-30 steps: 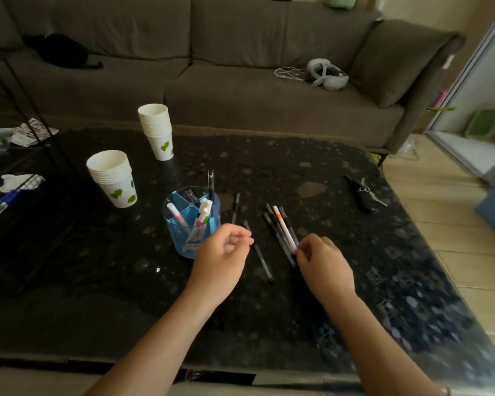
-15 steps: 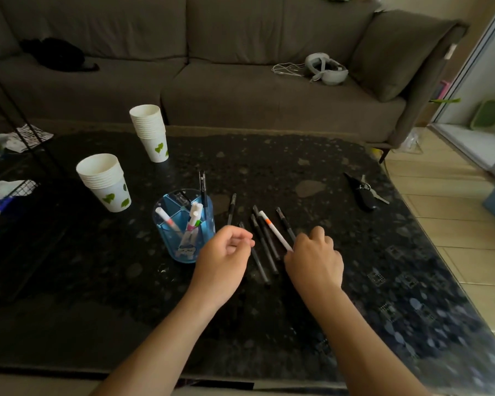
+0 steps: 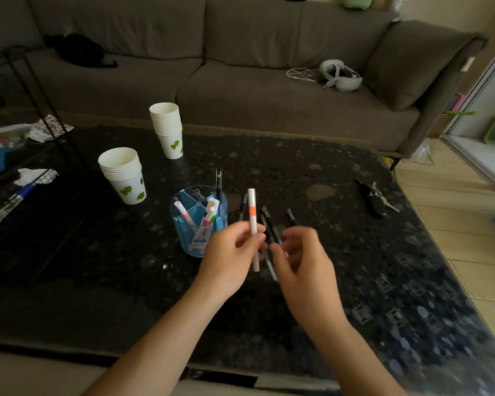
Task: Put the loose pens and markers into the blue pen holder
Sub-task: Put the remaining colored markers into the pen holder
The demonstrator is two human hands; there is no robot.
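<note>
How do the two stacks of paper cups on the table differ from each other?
The near cup stack stands left of the blue pen holder, closer to the camera; the far cup stack stands further back, toward the sofa. The far stack is taller, showing more nested rims. The near stack's bottom cup shows several green leaf marks, while the far one shows one cluster. Both are white, upright and open at the top.

Grey-brown sofa [image 3: 240, 81] behind a dark speckled table [image 3: 355, 252], pale wood floor [image 3: 455, 224] at right, dim light.
</note>
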